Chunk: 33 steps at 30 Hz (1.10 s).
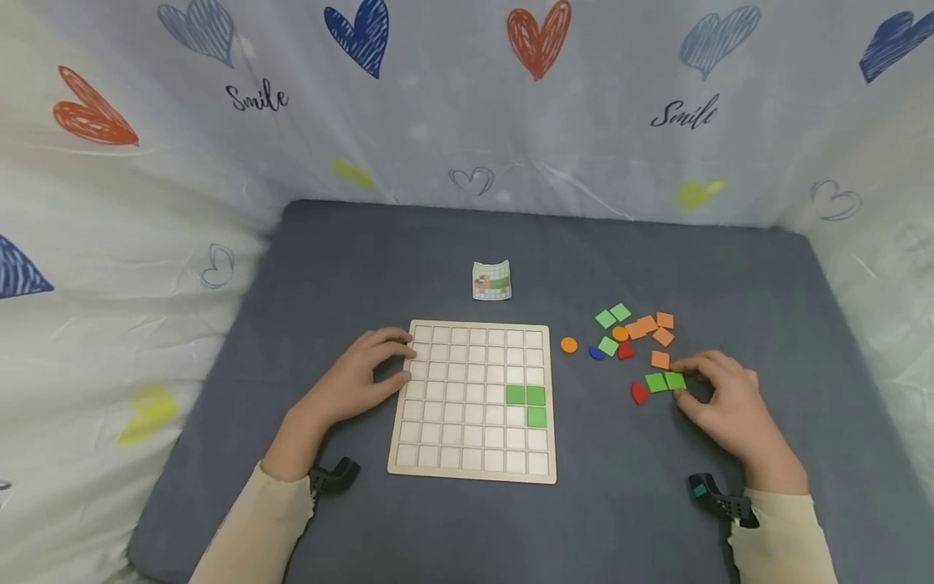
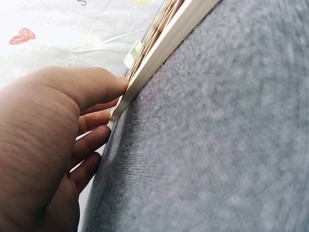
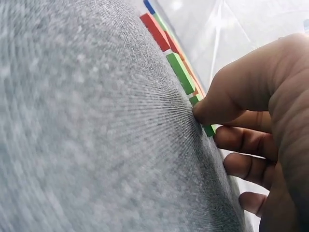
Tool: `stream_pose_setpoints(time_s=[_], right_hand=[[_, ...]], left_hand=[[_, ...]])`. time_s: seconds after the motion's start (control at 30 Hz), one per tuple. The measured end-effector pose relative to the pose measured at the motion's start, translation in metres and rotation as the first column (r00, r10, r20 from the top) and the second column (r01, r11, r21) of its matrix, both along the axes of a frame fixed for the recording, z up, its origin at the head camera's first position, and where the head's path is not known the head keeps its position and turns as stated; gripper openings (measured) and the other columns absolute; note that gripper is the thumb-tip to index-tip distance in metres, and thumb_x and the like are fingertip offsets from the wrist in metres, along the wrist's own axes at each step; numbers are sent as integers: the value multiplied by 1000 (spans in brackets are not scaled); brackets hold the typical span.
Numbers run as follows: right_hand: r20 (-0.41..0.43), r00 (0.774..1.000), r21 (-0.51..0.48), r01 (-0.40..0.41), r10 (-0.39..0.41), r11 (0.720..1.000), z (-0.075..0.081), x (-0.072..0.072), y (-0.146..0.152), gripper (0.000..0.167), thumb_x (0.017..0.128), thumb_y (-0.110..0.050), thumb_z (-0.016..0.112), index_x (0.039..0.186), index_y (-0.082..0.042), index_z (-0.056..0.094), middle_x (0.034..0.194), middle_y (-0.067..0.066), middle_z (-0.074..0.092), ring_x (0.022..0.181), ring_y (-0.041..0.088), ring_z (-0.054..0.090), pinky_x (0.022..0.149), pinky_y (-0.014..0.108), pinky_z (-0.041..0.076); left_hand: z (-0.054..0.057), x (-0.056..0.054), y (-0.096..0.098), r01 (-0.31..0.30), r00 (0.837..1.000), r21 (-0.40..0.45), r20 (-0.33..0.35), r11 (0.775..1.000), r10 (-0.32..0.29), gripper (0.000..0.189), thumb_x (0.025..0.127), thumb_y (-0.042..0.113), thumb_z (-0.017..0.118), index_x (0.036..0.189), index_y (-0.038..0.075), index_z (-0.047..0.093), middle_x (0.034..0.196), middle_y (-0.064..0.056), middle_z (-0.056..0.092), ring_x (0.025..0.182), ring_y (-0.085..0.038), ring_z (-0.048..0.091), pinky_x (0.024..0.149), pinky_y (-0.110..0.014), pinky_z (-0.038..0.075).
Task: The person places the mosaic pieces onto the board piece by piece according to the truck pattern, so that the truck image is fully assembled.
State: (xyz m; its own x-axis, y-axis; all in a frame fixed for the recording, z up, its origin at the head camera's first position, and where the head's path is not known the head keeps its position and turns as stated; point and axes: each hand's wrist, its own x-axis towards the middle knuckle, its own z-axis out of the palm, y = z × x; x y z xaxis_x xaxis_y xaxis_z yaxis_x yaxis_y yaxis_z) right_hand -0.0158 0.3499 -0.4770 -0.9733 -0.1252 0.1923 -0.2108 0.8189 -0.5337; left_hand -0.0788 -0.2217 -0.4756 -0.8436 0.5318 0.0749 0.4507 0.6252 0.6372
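A square wooden grid board [image 1: 474, 476] lies in front of me, with several green squares [image 1: 536, 417] set in cells at its right side. My left hand [image 1: 357, 373] touches the board's left edge with its thumb and fingertips, and the left wrist view shows them at the wooden rim [image 2: 145, 72]. Right of the board, my right hand [image 1: 730, 405] pinches a green square tile [image 1: 674, 380] between thumb and forefinger, low at the cloth. Another green tile [image 1: 656, 382] lies right beside it. The right wrist view shows the thumb [image 3: 207, 112] against the pinched tile's side.
A red piece [image 1: 639, 393] and an orange square [image 1: 660, 359] lie close to the right hand. Farther back are more green, orange, red and blue pieces, with an orange disc [image 1: 569, 345] nearest the board. A small picture card [image 1: 492, 281] stands behind the board.
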Motion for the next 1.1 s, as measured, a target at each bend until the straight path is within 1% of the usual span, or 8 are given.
stream_pose_setpoints(time_s=[0.13, 0.3, 0.47, 0.63, 0.83, 0.97, 1.1], right_hand=[[-12, 1000, 5, 6, -6, 1000, 1, 0, 0, 27, 86, -2, 81, 112, -6, 78, 113, 13, 70, 104, 34, 57, 85, 57, 29], [-26, 1000, 12, -4, 4, 1000, 0, 0, 0, 24, 86, -4, 81, 110, -6, 78, 112, 14, 70, 104, 35, 58, 86, 58, 31], [-31, 999, -1, -8, 8, 1000, -1, -1, 0, 24, 87, -4, 81, 110, -7, 78, 109, 12, 71, 99, 26, 55, 88, 56, 34], [-41, 999, -27, 13, -14, 1000, -2, -2, -1, 24, 86, -4, 83, 109, -7, 79, 103, 9, 72, 92, 17, 51, 86, 49, 34], [-32, 998, -21, 44, -45, 999, -2, -2, -2, 23, 88, -8, 85, 110, -7, 80, 101, 9, 73, 91, 15, 51, 85, 43, 34], [-55, 998, -25, 40, -41, 999, -2, -3, -4, 22, 88, -8, 85, 110, -7, 80, 101, 8, 72, 91, 12, 50, 81, 37, 38], [-113, 993, -51, 25, -31, 998, -3, -3, -10, 23, 87, -6, 85, 109, -7, 79, 101, 6, 71, 92, 10, 52, 81, 28, 40]], left_hand=[[0, -1, 1, -1, 1000, 2, 3, 1000, 1, 34, 104, 26, 80, 136, 16, 74, 157, -7, 56, 149, -35, 48, 120, -59, 43], [-1, -1, 2, 5, 1000, 1, 5, 1000, -5, 34, 105, 27, 79, 137, 16, 74, 158, -7, 56, 149, -35, 48, 120, -59, 42], [-1, 0, 0, 0, 1000, 2, 3, 1000, 0, 33, 105, 25, 79, 136, 16, 74, 157, -7, 56, 149, -35, 48, 120, -60, 43], [-2, 0, -1, 2, 1000, 6, 1, 1000, -2, 33, 105, 25, 79, 136, 16, 74, 157, -7, 56, 149, -35, 48, 120, -60, 43], [-1, -2, -1, 1, 1000, 9, -3, 1000, -1, 34, 103, 25, 81, 135, 16, 74, 156, -7, 57, 148, -34, 49, 120, -59, 43], [-1, -1, -1, -1, 1000, 9, -2, 1000, 1, 34, 104, 25, 81, 135, 16, 74, 156, -7, 57, 148, -35, 49, 120, -59, 43], [-1, -1, 0, -1, 1000, 10, -1, 1000, 1, 34, 104, 25, 81, 136, 16, 74, 157, -8, 57, 149, -35, 48, 120, -59, 43]])
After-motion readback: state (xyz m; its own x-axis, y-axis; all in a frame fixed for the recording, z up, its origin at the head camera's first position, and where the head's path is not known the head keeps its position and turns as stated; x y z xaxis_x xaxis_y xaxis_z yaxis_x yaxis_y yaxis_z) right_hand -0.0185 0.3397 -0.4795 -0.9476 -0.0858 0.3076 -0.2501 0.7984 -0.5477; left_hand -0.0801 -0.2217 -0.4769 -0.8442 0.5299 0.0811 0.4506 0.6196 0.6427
